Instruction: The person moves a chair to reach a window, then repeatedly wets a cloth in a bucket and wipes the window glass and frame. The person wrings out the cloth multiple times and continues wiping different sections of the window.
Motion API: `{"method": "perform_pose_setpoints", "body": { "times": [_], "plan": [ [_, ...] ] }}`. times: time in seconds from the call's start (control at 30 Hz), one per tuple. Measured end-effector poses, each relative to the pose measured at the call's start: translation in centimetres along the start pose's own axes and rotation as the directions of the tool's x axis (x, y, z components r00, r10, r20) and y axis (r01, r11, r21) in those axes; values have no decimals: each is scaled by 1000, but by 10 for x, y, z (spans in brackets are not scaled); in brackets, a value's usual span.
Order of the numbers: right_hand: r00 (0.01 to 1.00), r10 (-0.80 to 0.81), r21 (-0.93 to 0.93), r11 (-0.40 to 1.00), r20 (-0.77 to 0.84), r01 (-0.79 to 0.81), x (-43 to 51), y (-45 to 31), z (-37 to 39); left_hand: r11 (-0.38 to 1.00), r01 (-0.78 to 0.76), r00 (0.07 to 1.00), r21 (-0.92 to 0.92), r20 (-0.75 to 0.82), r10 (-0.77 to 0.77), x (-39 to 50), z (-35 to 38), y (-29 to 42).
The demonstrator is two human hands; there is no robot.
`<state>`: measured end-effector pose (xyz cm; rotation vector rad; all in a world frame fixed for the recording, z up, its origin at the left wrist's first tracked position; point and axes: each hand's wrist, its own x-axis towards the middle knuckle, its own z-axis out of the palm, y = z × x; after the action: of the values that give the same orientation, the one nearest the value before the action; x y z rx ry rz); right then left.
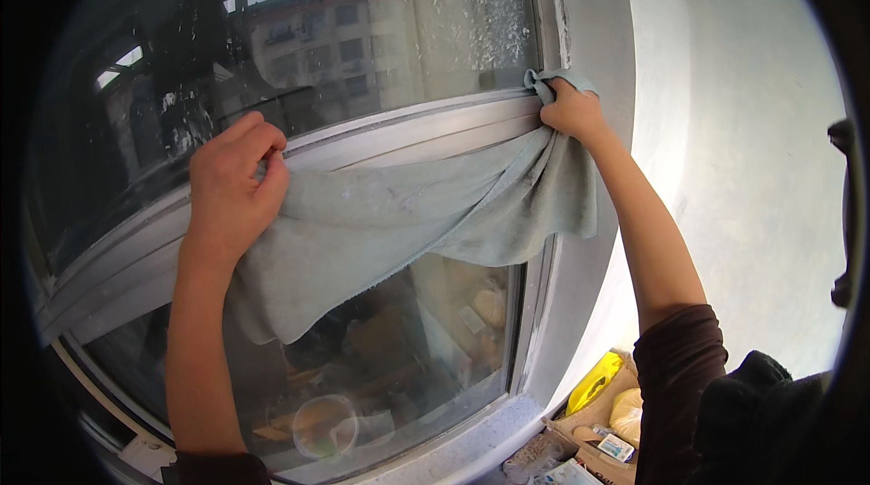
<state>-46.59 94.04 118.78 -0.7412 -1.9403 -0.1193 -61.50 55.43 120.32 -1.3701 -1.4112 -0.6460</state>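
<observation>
A grey-green cleaning cloth (380, 203) hangs stretched between my two hands, in front of the window's white crossbar (435, 124). My left hand (238, 179) pinches its left end between thumb and fingers, close to the bar. At the right end of the bar, my right hand (571, 107) grips a bunched part of the cloth, with a fold sticking up beside the frame. Loose fabric droops below both hands over the top of the lower pane (387, 342). White specks and smears mark the upper glass pane (326, 43), which also reflects a building.
Right of the window stands a pale wall (741, 111). Below it, a cardboard box (605, 454) holds a yellow package (595, 383) and a bag (627, 415). The window sill (469, 434) runs along the bottom. A round clear container (326, 427) shows in the lower pane.
</observation>
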Motion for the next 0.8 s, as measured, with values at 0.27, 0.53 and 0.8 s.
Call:
{"method": "perform_pose_setpoints", "body": {
  "times": [0.27,0.53,0.8],
  "plan": [
    [918,-288,408,898,271,161,-27,-8,-25,996,51,998,-75,40,-48,2,-4,-1],
    [980,35,247,965,198,-85,-1,21,-2,998,37,999,-53,-3,-37,1,1,4],
    [929,-313,647,753,197,117,-20,-27,-19,990,86,992,-112,104,-74,6,-3,1]
  ]
}}
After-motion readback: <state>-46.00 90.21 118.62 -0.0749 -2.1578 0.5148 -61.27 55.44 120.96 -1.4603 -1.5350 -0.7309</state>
